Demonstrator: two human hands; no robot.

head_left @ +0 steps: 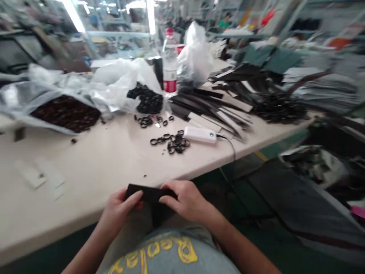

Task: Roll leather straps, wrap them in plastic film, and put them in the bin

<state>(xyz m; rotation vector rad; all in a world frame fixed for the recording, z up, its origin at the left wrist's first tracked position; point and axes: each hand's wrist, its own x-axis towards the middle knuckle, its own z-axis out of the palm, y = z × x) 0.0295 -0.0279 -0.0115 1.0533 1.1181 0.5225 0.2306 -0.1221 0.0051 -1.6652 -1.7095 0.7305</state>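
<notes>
Both of my hands grip a black strap piece [150, 193] just below the near edge of the white table [94, 167]. My left hand [121, 207] pinches its left end with thumb on top. My right hand [185, 199] closes its fingers over the right end. A cluster of small black rings [172, 142] lies on the table beyond my hands. Beside it rests a white power bank [200, 134] with a cable. A pile of black straps [211, 104] fans out further back.
A plastic bag of black rings [146, 98], a silver bag of dark parts [65, 112], a water bottle [170, 62] and a white bag [195, 53] stand at the back. Grey stacked material [325, 91] sits far right. A dark bag [299, 205] lies on the floor at right.
</notes>
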